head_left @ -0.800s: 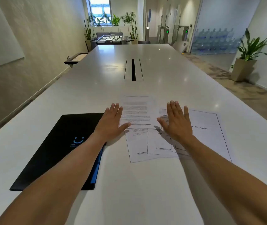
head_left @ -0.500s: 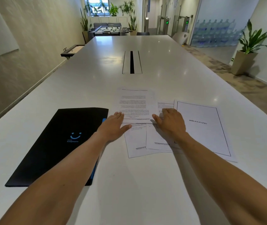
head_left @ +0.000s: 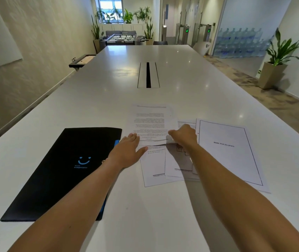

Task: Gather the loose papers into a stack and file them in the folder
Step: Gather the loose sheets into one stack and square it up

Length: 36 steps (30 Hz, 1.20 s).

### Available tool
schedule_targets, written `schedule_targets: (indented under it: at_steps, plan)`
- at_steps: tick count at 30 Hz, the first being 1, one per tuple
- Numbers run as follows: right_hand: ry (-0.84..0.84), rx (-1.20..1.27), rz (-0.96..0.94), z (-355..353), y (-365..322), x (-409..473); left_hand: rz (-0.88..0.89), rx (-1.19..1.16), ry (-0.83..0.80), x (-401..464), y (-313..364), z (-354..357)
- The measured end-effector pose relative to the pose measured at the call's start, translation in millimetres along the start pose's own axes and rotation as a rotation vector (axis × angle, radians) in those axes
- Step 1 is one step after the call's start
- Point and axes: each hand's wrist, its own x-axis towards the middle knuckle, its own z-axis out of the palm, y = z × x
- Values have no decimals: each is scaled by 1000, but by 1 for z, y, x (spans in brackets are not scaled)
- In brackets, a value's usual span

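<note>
On the long white desk (head_left: 163,215), the loose papers lie overlapping near its near edge: an upside-down text page (head_left: 152,122) farthest out, two printed sheets (head_left: 156,168) partly under it, and the "BIBLIOGRAPHY" page (head_left: 230,151) at the right side. The right hand (head_left: 184,136) is closed, pinching the near right corner of the text page and lifting it slightly, while the left hand (head_left: 128,151) lies open and flat, palm down, on the papers' left edge. The black folder (head_left: 63,170) with a blue smiley logo lies closed just left of the papers, under the left forearm.
</note>
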Motion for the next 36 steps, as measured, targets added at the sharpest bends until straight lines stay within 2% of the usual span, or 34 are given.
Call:
schedule_targets:
  at_steps: [3, 7, 10, 15, 19, 22, 25, 27, 29, 32, 36]
  plan:
    - [-27, 212, 124, 2, -2, 4, -1, -3, 6, -1, 2, -3]
    - [-16, 339, 186, 8, 1, 3, -1, 10, 6, -1, 3, -3]
    - [-73, 429, 220, 11, 1, 4, -2, 12, 13, 0, 1, -1]
    - [-99, 498, 155, 9, 4, 3, 23, -14, 64, -2, -1, 4]
    - [-62, 588, 76, -3, 6, 1, 13, -15, 219, -3, 0, 0]
    - [-73, 710, 24, -15, 10, -2, -141, -258, 350, -7, 5, -11]
    - [-104, 798, -53, -28, 16, -7, -338, -692, 453, 2, 12, -38]
    - [-126, 810, -114, -36, 21, -12, -399, -1080, 388, 11, 14, -61]
    - [-132, 772, -175, -43, 26, -16, -386, -1458, 250, 17, 11, -79]
    - [-150, 712, -254, -50, 33, -23, -261, -1612, 180, 20, 8, -89]
    - [-201, 624, -351, -51, 37, -31, -257, -1613, 370, 23, 21, -87]
